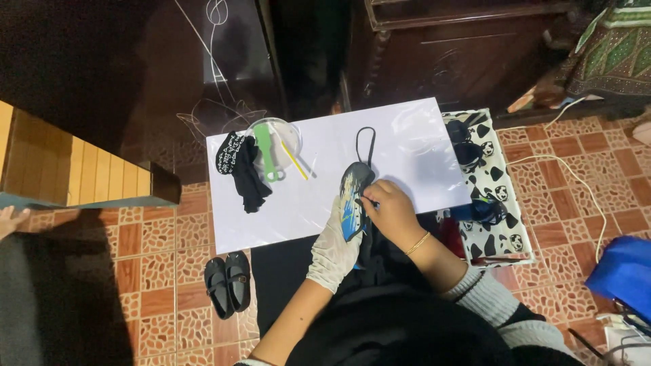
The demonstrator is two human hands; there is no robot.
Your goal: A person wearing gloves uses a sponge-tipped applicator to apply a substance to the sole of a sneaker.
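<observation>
While gloved, left hand (333, 245) closed around one black shoe with blue and yellow paint (354, 198) at white board's (407, 146) near edge; bare right hand (390, 211) pinching against it. Far-left corner: one black cloth (243, 168), one green brush (266, 152). Two small black shoes (228, 283) on floor.

a white board (407, 146) carries a black cloth (243, 166), clear dish (288, 132) and yellow stick (294, 160).

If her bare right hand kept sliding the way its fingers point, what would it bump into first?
The right hand points left, fingertips already against the dark paint-streaked mask held by the gloved left hand. Past that, probably bare white board, then the black cloth; depth is hard to judge.
</observation>
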